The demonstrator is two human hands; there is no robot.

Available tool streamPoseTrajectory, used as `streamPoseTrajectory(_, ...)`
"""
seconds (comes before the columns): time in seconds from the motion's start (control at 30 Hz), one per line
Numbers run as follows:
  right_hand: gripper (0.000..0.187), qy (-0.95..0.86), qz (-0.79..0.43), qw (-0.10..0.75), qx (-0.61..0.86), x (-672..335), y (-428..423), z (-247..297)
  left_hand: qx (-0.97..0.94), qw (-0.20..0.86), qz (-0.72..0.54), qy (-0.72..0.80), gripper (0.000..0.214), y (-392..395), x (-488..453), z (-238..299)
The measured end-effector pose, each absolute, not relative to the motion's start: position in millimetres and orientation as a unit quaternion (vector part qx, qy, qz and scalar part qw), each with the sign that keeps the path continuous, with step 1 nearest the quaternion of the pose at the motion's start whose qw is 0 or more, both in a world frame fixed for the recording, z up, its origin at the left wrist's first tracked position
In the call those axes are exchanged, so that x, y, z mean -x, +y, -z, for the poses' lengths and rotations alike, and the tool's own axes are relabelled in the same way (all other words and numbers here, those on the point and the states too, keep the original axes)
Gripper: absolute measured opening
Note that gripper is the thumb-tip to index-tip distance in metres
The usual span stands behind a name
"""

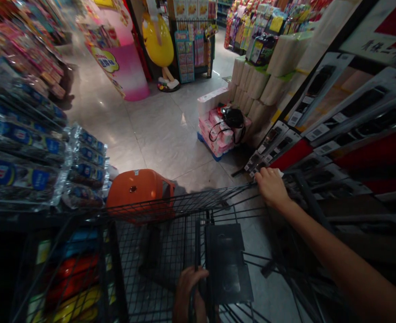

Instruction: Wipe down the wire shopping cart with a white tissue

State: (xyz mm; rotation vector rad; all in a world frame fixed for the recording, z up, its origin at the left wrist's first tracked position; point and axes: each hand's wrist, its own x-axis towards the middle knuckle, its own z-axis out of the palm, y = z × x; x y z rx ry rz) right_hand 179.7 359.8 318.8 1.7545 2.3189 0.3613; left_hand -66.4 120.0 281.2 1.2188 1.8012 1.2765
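I look down into a black wire shopping cart [171,211] in a store aisle. My left hand [191,291] is closed around the cart's near wire rim, beside a dark flat flap [226,260] in the cart. My right hand [270,185] reaches forward to the cart's far right corner, fingers curled over something small and white at the edge of a shelf of boxed items [275,143]. What it grips is partly hidden.
An orange plastic stool [139,190] stands just beyond the cart. Shelves of blue-labelled packets [33,148] line the left. Stacked tissue rolls [255,85] and pink packs with a black bag [223,128] stand ahead right. A pink display stand [124,67] and a yellow figure [158,40] stand further off on the tiled floor.
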Motion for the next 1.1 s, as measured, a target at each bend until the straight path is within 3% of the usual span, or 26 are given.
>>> streamPoseTrajectory(0.33, 0.032, 0.825, -0.039, 0.177, -0.535, -134.6, 371.8, -296.2, -0.489, 0.307, -0.463, 0.672, 0.035, 123.3, 67.9, -280.9)
streamPoseTrajectory(0.57, 0.031, 0.833, -0.055, 0.179, -0.52, -170.0, 378.5, -329.9, -0.547, 0.284, -0.429, 0.661, 0.029, 126.0, 78.8, -285.8)
streamPoseTrajectory(0.93, 0.039, 0.746, -0.042, 0.075, -0.66, -260.0, 378.3, -347.5, -0.612, 0.264, -0.395, 0.632, 0.027, 127.2, 91.2, -280.9)
streamPoseTrajectory(1.1, 0.037, 0.649, 0.042, -0.05, -0.758, -268.1, 391.3, -341.2, -0.607, 0.276, -0.392, 0.634, 0.026, 127.6, 91.3, -282.3)
